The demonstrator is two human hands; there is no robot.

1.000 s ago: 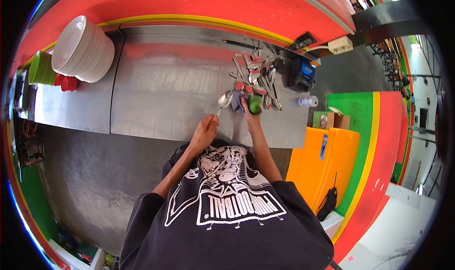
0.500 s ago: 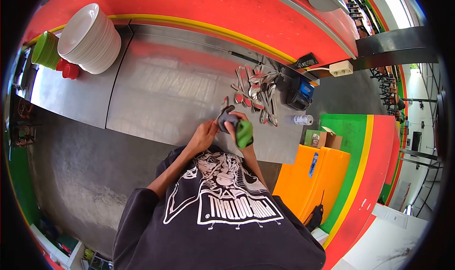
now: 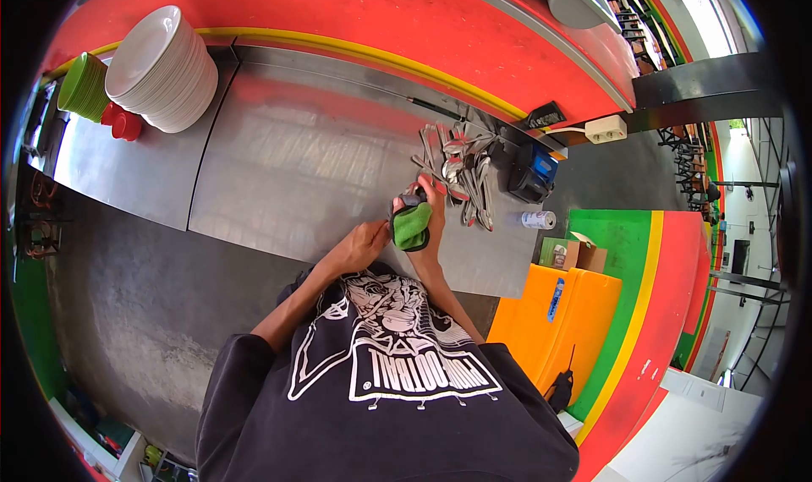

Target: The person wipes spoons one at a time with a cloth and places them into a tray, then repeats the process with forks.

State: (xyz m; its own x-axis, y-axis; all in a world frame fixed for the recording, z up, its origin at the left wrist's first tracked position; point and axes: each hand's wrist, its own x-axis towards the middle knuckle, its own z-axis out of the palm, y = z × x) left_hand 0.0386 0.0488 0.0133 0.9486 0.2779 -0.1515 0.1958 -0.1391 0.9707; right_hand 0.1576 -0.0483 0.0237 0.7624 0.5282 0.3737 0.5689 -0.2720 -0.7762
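Observation:
My right hand (image 3: 433, 209) is closed around a green and grey cloth (image 3: 412, 227), which hangs over its palm side above the steel counter. Beside it, my left hand (image 3: 365, 243) is pinched up against the cloth's left edge, on the handle end of a spoon. The spoon's bowl showed a moment ago; cloth and fingers now hide it. Just beyond my right hand lies a loose pile of spoons and other cutlery (image 3: 455, 171), some with red reflections.
A blue and black device (image 3: 534, 173) and a drink can (image 3: 539, 220) stand right of the cutlery. White plates (image 3: 173, 80), green plates (image 3: 85, 89) and red cups (image 3: 126, 126) are stacked far left. An orange box-like unit (image 3: 584, 313) stands right, below an open carton (image 3: 584, 255).
My right hand has turned and shifted up beside the cutlery pile, with the cloth's green side now facing me. The spoon's bowl has gone out of sight. My left hand has barely moved.

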